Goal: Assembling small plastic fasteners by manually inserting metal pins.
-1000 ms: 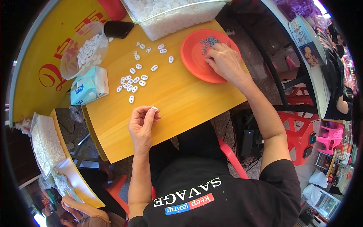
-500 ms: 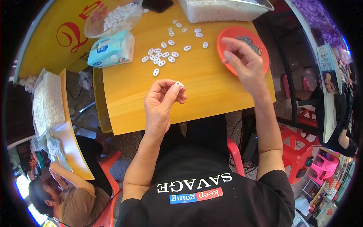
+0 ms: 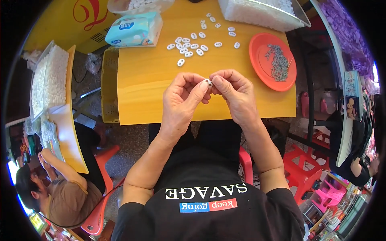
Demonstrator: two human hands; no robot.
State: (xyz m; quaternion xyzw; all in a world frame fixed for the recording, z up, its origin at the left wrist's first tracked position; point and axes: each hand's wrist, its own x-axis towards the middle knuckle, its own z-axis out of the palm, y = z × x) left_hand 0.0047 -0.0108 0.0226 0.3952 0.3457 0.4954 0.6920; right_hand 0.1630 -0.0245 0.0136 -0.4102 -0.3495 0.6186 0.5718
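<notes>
Head view: shows left hand (image 3: pixel 183 100) clamped on a small white two-holed piece (image 3: pixel 207 81) above the desk (image 3: pixel 146 86), with right hand (image 3: pixel 240 96) touching it, grip not discernible, and red dish (image 3: pixel 258 58) of grey parts (image 3: pixel 280 68) further right.

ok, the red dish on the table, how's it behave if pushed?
The red dish looks like smooth plastic, so probably stiff and fairly light. Low and wide, it'd likely slide across the table before tipping. The small grey pieces lie loose inside, so a sharp shove may shift them.
</notes>
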